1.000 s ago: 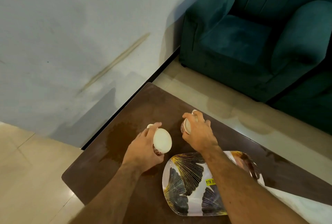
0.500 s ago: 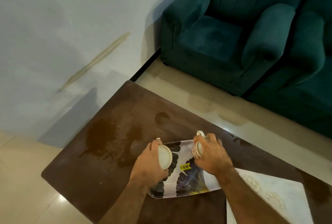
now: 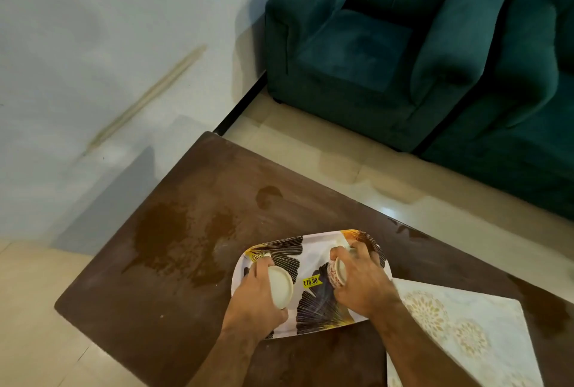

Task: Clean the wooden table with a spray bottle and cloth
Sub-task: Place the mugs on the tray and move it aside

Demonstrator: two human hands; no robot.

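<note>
Wet patches darken the table (image 3: 186,262); over the tray (image 3: 310,246) at lower centre, left hand (image 3: 253,302) and right hand (image 3: 362,281) each grip a cup, cloth (image 3: 466,334) beside

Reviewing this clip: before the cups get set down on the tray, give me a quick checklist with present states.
1. Left hand grips left cup: ok.
2. Right hand grips right cup: ok.
3. Both cups over the tray: ok.
4. Cups already resting on the tray: cannot tell.
5. Tray lies fully on the wooden table: ok.
6. Table dry: not ok, wet patches show.
</note>
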